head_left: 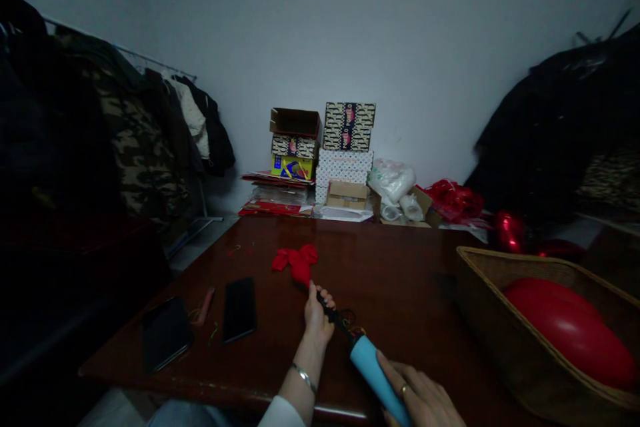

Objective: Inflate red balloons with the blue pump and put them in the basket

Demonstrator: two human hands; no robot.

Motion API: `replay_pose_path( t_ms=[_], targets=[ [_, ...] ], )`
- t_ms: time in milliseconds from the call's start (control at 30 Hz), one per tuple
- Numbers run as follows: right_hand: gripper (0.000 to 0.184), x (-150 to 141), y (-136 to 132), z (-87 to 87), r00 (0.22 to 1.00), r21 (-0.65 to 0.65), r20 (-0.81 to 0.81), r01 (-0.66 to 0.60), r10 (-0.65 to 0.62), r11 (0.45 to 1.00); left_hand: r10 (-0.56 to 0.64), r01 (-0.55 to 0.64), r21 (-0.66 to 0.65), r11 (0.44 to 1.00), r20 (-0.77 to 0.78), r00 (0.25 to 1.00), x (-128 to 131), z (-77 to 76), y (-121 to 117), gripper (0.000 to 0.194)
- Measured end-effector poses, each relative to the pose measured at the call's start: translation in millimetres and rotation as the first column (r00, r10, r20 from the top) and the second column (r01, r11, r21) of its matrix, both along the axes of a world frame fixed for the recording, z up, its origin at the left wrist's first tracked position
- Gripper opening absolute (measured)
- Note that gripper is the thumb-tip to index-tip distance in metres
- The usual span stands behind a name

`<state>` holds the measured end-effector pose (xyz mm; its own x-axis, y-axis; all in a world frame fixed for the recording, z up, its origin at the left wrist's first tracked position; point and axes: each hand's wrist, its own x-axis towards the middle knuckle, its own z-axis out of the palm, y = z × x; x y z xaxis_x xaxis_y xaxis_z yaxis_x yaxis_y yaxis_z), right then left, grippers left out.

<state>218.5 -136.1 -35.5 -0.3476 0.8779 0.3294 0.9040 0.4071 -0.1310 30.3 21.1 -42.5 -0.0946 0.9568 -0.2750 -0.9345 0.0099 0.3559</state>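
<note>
A light blue balloon pump [379,377] with a black nozzle slants over the front of the table. Wrapped round its lower body is my right hand [423,397], a ring on one finger. My left hand [320,313] is closed on the nozzle end, with a thumb at the neck of a limp red balloon [300,267]. The balloon is partly filled, with lobes spreading beyond my left fingers. Several small coloured rubber bands [353,323] lie beside the pump, near the nozzle's base.
On the brown table [400,267] lie a black phone [239,309], a second dark device [167,333] and a small pinkish stick [205,307]. A wicker basket [480,300] on the right holds inflated red balloons [570,327]. Stacked boxes [345,170] stand behind the table.
</note>
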Motion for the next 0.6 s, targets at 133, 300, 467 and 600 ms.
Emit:
replay_pose_path(
  t_ms=[133,300,467,600],
  targets=[
    [0.061,-18.6,4.3,17.4,0.998,-0.041,0.012,0.060,-0.060,0.997,-0.011,0.010,-0.007,1.000,-0.042,0.999,4.4,-0.5,-10.6,0.030],
    [0.061,-34.5,11.0,29.1,0.998,-0.049,-0.001,0.058,-0.058,0.997,-0.034,0.031,-0.039,0.999,-0.080,0.996,8.6,3.1,-20.8,0.029],
    [0.061,-45.9,15.1,34.5,0.993,-0.038,0.009,0.117,-0.117,0.992,-0.046,0.042,-0.043,0.998,-0.094,0.995,10.5,0.8,-20.2,0.029],
    [0.062,-49.9,12.9,34.3,0.989,-0.087,0.054,0.145,-0.141,0.986,-0.020,0.012,-0.060,0.998,-0.128,0.992,10.2,-2.5,-13.4,0.030]
  ],
)
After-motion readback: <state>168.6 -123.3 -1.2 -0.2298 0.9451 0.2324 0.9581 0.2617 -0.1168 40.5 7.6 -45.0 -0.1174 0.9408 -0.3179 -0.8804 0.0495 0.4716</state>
